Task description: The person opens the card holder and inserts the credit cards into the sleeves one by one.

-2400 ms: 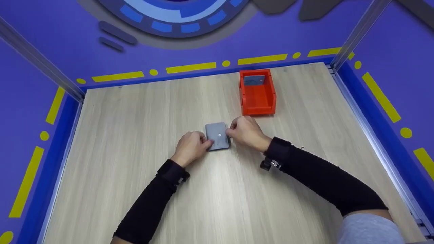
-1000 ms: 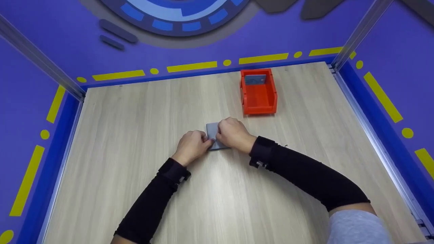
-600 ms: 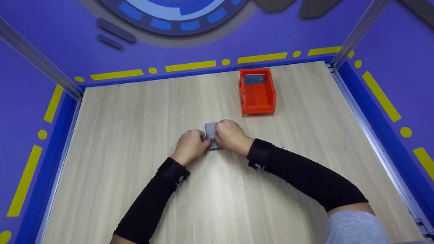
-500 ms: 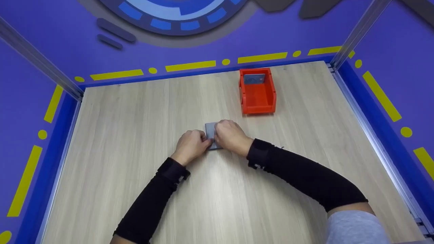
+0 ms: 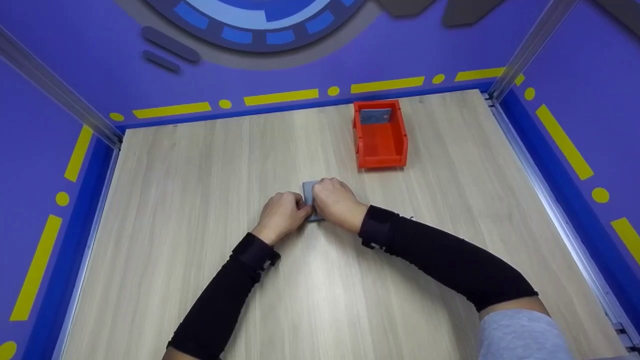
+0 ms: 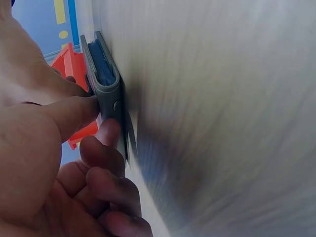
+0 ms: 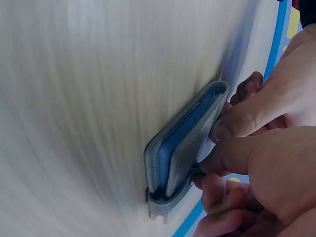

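Note:
A grey card wallet (image 5: pixel 308 191) with stitched edges lies on the table, mostly covered by the hands in the head view. Blue inner sleeves (image 7: pixel 167 160) show between its covers in the right wrist view. My left hand (image 5: pixel 281 212) grips it at the spine, the thumb on the upper cover and a fingertip against the spine. A strap (image 7: pixel 173 201) wraps round the wallet's opening side. My right hand (image 5: pixel 340 202) pinches the strap's end, near a round snap, between thumb and index finger over the upper cover. Whether the snap is fastened is hidden.
A red open-front bin (image 5: pixel 382 162) stands beyond the right hand, with a blue-grey card (image 5: pixel 375 116) upright against its back wall. The light wood table (image 5: pixel 200 170) is bounded by blue panels (image 5: pixel 280 75) at the back and sides.
The right hand has moved left from the wallet's right edge to over its upper cover, bringing the strap across. The left hand has kept its grip; the wallet has stayed in place.

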Available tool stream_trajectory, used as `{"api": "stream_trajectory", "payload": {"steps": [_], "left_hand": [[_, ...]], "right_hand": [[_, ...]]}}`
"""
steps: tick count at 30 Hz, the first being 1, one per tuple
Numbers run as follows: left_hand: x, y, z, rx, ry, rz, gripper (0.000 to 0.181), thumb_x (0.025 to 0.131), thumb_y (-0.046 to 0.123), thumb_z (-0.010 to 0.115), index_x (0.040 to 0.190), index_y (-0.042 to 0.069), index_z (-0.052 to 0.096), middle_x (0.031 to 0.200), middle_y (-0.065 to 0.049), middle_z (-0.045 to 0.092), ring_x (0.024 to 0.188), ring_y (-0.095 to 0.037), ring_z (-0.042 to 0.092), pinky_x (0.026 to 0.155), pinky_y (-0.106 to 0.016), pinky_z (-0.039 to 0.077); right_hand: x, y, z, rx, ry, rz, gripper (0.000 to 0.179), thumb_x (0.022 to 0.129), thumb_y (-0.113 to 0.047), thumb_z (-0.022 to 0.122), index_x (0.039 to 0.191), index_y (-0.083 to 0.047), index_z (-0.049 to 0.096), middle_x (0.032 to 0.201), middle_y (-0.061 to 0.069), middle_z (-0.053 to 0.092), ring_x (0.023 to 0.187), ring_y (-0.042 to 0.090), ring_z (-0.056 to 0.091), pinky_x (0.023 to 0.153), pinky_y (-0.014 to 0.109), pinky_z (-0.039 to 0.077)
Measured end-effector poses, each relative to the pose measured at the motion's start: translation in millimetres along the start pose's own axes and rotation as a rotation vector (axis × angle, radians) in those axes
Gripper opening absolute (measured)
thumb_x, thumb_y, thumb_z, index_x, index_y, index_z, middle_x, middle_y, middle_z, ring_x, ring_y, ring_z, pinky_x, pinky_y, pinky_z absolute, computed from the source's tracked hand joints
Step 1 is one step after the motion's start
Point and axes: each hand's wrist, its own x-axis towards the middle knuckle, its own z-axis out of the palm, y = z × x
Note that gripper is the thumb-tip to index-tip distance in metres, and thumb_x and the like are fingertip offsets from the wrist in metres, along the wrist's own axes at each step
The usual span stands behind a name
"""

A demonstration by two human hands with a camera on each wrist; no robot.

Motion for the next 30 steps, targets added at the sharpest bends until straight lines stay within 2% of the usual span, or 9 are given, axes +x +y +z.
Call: {"api": "stream_trajectory", "payload": {"steps": [7, 12, 18, 20, 23, 27, 30], "left_hand": [[-0.6, -0.9, -0.7, -0.008, -0.012, 0.012, 0.037, 0.099, 0.029, 0.080, 0.069, 0.018, 0.060, 0.066, 0.007, 0.052, 0.061, -0.014, 0.048, 0.059, -0.031, 0.035], [-1.4, -0.3, -0.9, -0.005, -0.002, 0.007, 0.040, 0.099, 0.035, 0.081, 0.068, 0.019, 0.060, 0.065, 0.008, 0.053, 0.060, -0.014, 0.048, 0.058, -0.031, 0.034], [-1.5, 1.2, -0.4, 0.015, 0.011, 0.016, 0.040, 0.101, 0.036, 0.078, 0.069, 0.019, 0.061, 0.066, 0.007, 0.053, 0.061, -0.014, 0.049, 0.058, -0.031, 0.035], [-1.2, 1.3, -0.7, 0.022, 0.029, 0.032, 0.038, 0.102, 0.034, 0.075, 0.071, 0.018, 0.062, 0.067, 0.006, 0.053, 0.062, -0.015, 0.050, 0.059, -0.031, 0.036], [-0.5, 1.2, -1.3, 0.033, 0.080, 0.058, 0.034, 0.105, 0.032, 0.073, 0.076, 0.016, 0.066, 0.069, 0.004, 0.056, 0.063, -0.016, 0.052, 0.060, -0.033, 0.039], [-0.1, 0.9, -2.1, 0.066, 0.172, 0.089, 0.025, 0.106, 0.029, 0.071, 0.087, 0.013, 0.072, 0.075, -0.001, 0.064, 0.070, -0.021, 0.060, 0.068, -0.039, 0.048], [-1.0, 0.8, -2.5, 0.101, 0.240, 0.103, 0.020, 0.107, 0.030, 0.070, 0.101, 0.012, 0.075, 0.087, -0.005, 0.068, 0.083, -0.027, 0.064, 0.082, -0.045, 0.051]], "right_hand": [[-3.5, 1.8, -0.3, 0.005, 0.034, -0.037, 0.009, 0.092, 0.002, 0.071, 0.085, 0.005, 0.075, 0.090, 0.025, 0.074, 0.085, 0.045, 0.076, 0.074, 0.058, 0.064], [-2.9, 7.8, -3.8, 0.062, 0.010, 0.030, 0.014, 0.093, -0.002, 0.070, 0.080, 0.003, 0.073, 0.089, 0.024, 0.075, 0.083, 0.044, 0.075, 0.073, 0.059, 0.064], [-4.1, 20.4, -5.9, 0.174, 0.005, 0.122, 0.031, 0.100, -0.020, 0.073, 0.071, -0.007, 0.071, 0.078, 0.013, 0.074, 0.077, 0.032, 0.069, 0.073, 0.051, 0.058], [-6.5, 25.2, -4.4, 0.201, 0.045, 0.121, 0.034, 0.101, -0.023, 0.071, 0.071, -0.008, 0.070, 0.075, 0.010, 0.072, 0.074, 0.028, 0.066, 0.072, 0.048, 0.055], [-12.8, 32.8, -1.4, 0.192, 0.156, 0.089, 0.032, 0.104, -0.022, 0.067, 0.076, -0.007, 0.071, 0.078, 0.010, 0.071, 0.075, 0.027, 0.067, 0.072, 0.047, 0.056], [-21.3, 42.9, 0.9, 0.152, 0.296, 0.054, 0.022, 0.106, -0.020, 0.067, 0.095, -0.004, 0.077, 0.092, 0.012, 0.073, 0.088, 0.032, 0.070, 0.081, 0.048, 0.059], [-25.3, 48.8, 1.2, 0.134, 0.345, 0.045, 0.021, 0.107, -0.022, 0.067, 0.111, -0.004, 0.077, 0.104, 0.014, 0.073, 0.099, 0.036, 0.068, 0.091, 0.049, 0.057]]}}
